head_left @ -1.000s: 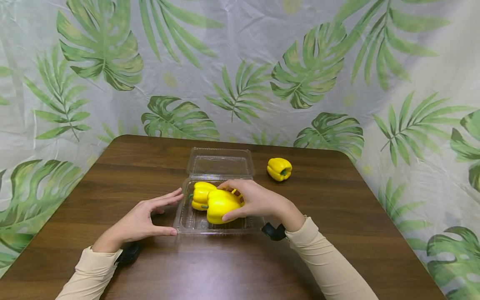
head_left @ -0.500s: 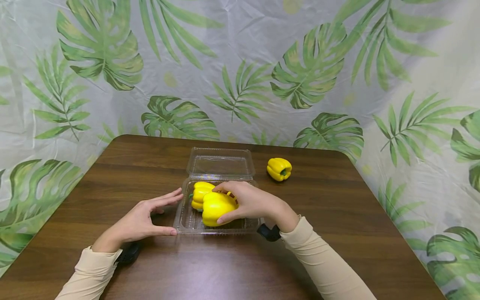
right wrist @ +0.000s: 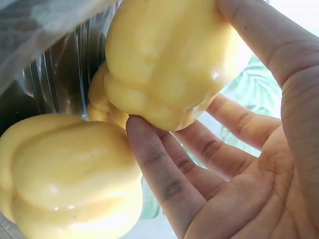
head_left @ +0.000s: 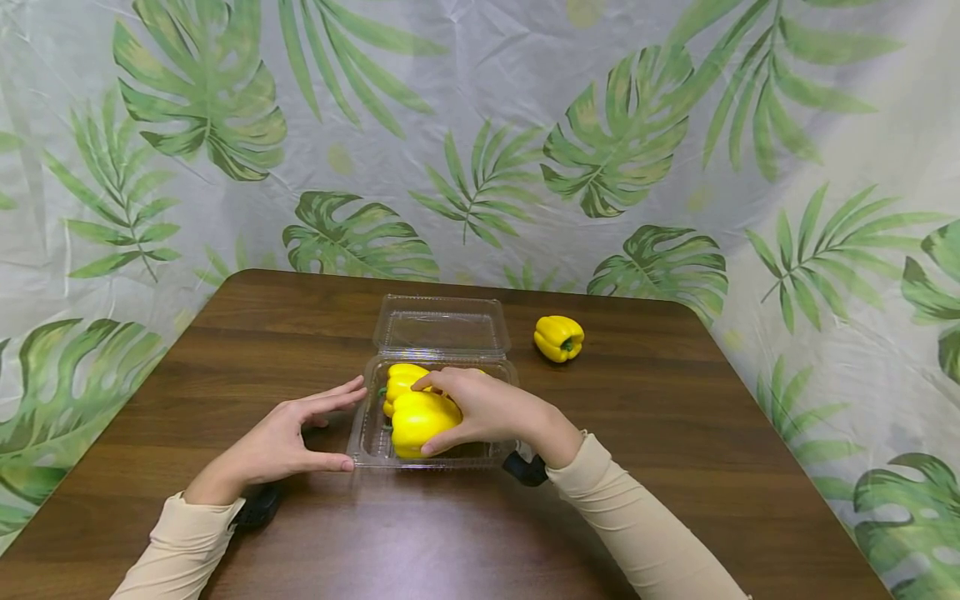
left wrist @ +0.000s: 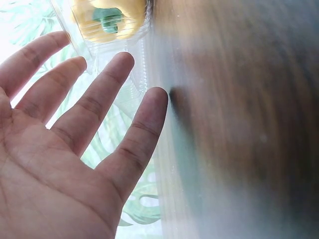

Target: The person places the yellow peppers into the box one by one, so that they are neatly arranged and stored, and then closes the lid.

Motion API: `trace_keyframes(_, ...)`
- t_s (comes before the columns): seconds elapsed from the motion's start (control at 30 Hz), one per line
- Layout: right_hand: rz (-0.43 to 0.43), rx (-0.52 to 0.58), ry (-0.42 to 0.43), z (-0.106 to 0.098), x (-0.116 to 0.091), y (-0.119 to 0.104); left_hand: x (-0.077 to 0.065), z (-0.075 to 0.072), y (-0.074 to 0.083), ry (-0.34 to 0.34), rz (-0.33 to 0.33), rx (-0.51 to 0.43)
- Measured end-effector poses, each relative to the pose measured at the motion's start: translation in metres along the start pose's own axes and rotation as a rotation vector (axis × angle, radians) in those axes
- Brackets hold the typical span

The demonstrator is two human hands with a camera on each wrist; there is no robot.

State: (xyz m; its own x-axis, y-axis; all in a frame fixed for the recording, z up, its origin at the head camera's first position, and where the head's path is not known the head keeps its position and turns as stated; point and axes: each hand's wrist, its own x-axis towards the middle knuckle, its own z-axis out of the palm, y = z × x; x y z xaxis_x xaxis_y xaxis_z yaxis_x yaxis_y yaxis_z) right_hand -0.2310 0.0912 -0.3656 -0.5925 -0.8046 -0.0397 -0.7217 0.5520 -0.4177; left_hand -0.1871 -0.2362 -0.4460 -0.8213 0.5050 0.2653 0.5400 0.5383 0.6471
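My right hand (head_left: 487, 412) grips a yellow bell pepper (head_left: 422, 425) between thumb and fingers, over the near left part of a clear plastic clamshell container (head_left: 363, 450). The held pepper (right wrist: 174, 59) shows its lobed end in the right wrist view. Behind it, a second yellow bell pepper (head_left: 405, 379) lies at the container's far left. Another yellow pepper (right wrist: 75, 174) sits beside my fingertips, mostly hidden by the hand in the head view. My left hand (head_left: 288, 437) has its fingers extended, fingertips right at the container's left rim, thumb at the near left corner.
The container's lid (head_left: 442, 325) lies folded back, away from the person. One more yellow bell pepper (head_left: 558, 338) rests on the brown wooden table (head_left: 637, 400), right of the lid. A leaf-patterned curtain (head_left: 487, 150) hangs behind the table.
My right hand has carried its pepper left and slightly nearer, lowering it toward the container's near left corner. The left hand, lid and loose pepper stay put.
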Motion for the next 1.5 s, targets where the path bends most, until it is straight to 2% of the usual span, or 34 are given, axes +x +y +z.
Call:
trace_keyframes(0.33,0.028,0.009,-0.055,0.002,0.004,-0.003,0.000,0.000,-0.001,0.000,0.010,0.003)
trace_keyframes(1.5,0.017,-0.002,-0.060,0.015,0.012,-0.008,-0.001,0.001,-0.001,0.003,0.012,0.012)
